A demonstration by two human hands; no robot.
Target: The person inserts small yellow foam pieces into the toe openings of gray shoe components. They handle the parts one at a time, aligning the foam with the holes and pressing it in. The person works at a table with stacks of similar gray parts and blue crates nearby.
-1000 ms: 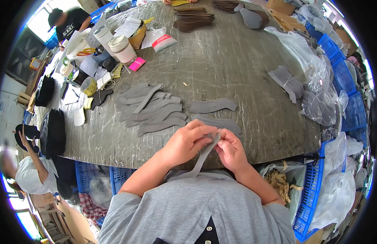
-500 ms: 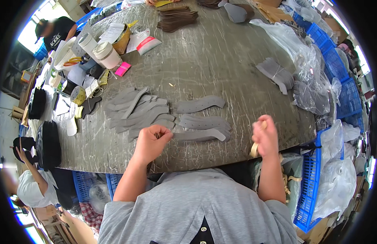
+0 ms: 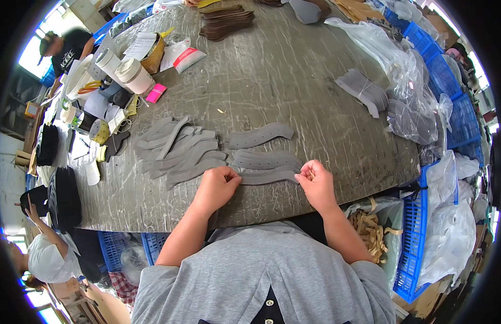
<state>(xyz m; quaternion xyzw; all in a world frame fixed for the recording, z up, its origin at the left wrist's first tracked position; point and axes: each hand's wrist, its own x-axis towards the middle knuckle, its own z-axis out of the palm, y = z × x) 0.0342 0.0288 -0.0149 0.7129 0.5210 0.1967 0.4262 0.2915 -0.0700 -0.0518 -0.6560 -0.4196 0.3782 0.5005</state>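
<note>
A curved grey leather-like strip (image 3: 267, 177) lies at the front of the worktable, between my hands. My left hand (image 3: 217, 189) is closed in a pinch on its left end. At the right end, the thumb and fingers of my right hand (image 3: 317, 184) pinch its tip. Just beyond it lies a stack of similar grey strips (image 3: 266, 158) with small dark holes, and another grey strip (image 3: 261, 136) is farther back. A spread pile of grey strips (image 3: 177, 146) sits left of these, close to my left hand.
White tubs (image 3: 135, 75), a pink pad (image 3: 156, 93) and tape stand at back left. A tied grey bundle (image 3: 362, 92) lies at right near plastic bags. Below the table's right edge, a bin holds tan strips (image 3: 371, 235) beside a blue crate (image 3: 411, 243). Other people are at left.
My right hand has moved left from the table's right side to the grey strip's end. The tan strip it held is gone from it. My left hand shifted slightly right.
</note>
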